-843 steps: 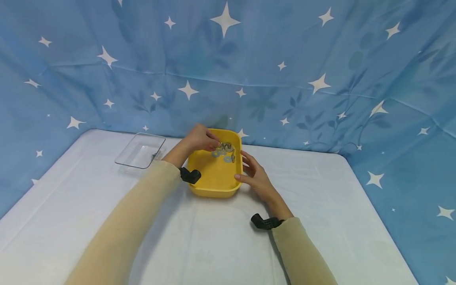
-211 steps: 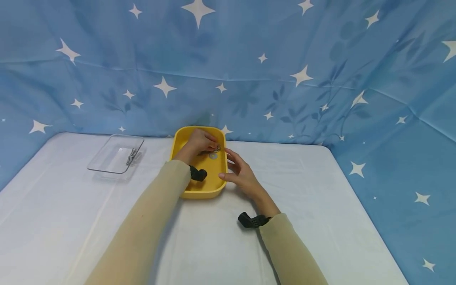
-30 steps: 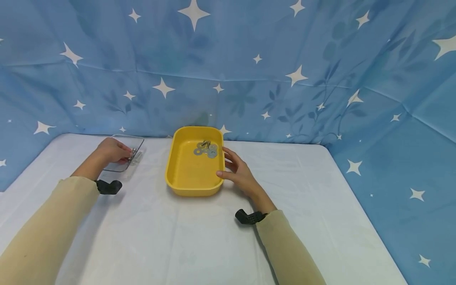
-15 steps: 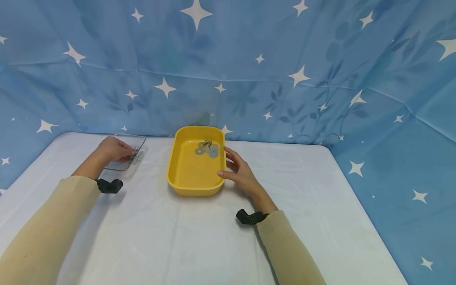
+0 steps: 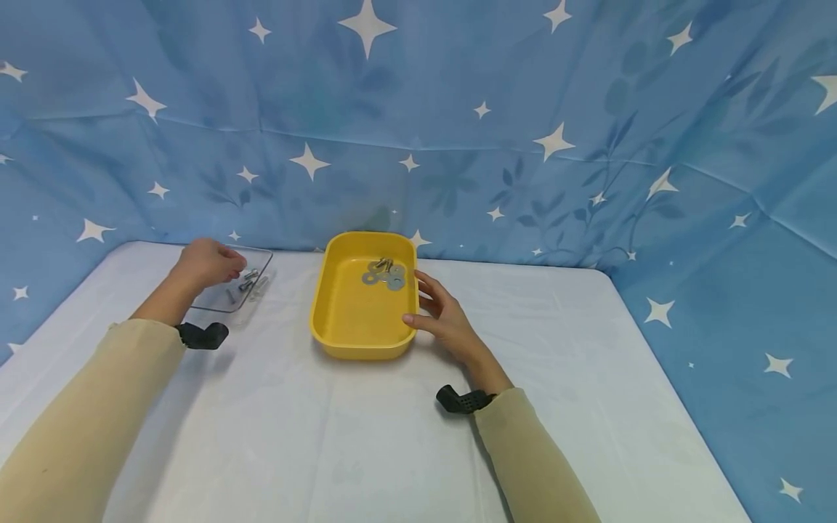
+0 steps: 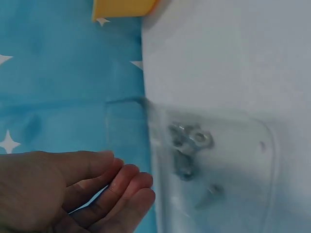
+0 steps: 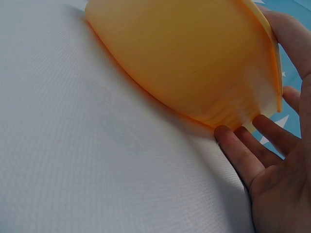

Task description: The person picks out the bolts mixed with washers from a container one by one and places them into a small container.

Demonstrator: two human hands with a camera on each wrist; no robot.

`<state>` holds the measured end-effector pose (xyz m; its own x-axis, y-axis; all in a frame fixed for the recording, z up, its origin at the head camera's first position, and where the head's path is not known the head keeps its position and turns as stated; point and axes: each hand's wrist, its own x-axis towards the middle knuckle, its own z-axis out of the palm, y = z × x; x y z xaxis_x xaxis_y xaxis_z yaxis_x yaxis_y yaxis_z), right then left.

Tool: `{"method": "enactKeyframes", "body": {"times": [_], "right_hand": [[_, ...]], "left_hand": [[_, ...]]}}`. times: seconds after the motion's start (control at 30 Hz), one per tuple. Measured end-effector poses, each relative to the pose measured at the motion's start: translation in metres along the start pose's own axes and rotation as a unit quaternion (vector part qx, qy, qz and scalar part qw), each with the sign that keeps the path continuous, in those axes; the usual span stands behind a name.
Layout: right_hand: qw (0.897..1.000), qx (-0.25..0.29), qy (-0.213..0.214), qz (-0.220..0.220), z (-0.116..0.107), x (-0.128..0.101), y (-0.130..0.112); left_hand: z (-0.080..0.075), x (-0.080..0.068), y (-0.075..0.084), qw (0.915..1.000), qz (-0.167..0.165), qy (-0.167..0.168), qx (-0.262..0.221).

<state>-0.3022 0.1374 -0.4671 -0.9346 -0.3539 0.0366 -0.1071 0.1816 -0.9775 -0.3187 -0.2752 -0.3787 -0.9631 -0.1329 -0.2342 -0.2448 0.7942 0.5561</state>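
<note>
Your left hand [image 5: 208,263] hovers loose-fingered, holding nothing, over the clear plastic tray [image 5: 258,256] of small steel bolts [image 5: 248,280], left of the yellow plastic tub [image 5: 340,327]; your right hand [image 5: 439,317] rests spread against that tub's wall. Bolts look hard, slick (pinch shanks).

The yellow tray [image 7: 194,63] sits on the white counter [image 7: 73,160], and against its outer wall the right hand [image 7: 277,165] rests with straight fingers [image 7: 238,150] touching its base and the thumb lying along its rim

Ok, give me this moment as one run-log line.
left hand: open, empty, over clear tray holding bolts | right hand: open, steadying yellow tub | washers and bolts in tub
</note>
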Motion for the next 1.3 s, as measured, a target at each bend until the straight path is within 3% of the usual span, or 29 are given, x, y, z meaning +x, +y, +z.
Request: {"method": "enactKeyframes", "body": {"times": [0.23, 0.4, 0.77, 0.93, 1.3], "right_hand": [[1.000, 0.005, -0.001, 0.004, 0.000, -0.001, -0.001], [1.000, 0.004, 0.000, 0.006, 0.000, -0.001, -0.002], [1.000, 0.003, 0.004, 0.009, 0.001, -0.001, -0.001], [1.000, 0.000, 0.005, 0.007, -0.002, -0.001, 0.000], [1.000, 0.003, -0.005, 0.005, -0.001, -0.001, -0.002]], "left_hand": [[0.000, -0.005, 0.031, 0.9984, 0.047, 0.028, -0.016], [0.007, -0.008, 0.057, 0.9968, 0.072, 0.030, -0.015], [0.025, -0.013, 0.113, 0.9895, 0.118, -0.041, -0.072], [0.043, -0.005, 0.134, 0.9866, 0.124, -0.059, -0.088], [0.079, 0.018, 0.153, 0.9762, 0.112, -0.090, -0.162]]}}
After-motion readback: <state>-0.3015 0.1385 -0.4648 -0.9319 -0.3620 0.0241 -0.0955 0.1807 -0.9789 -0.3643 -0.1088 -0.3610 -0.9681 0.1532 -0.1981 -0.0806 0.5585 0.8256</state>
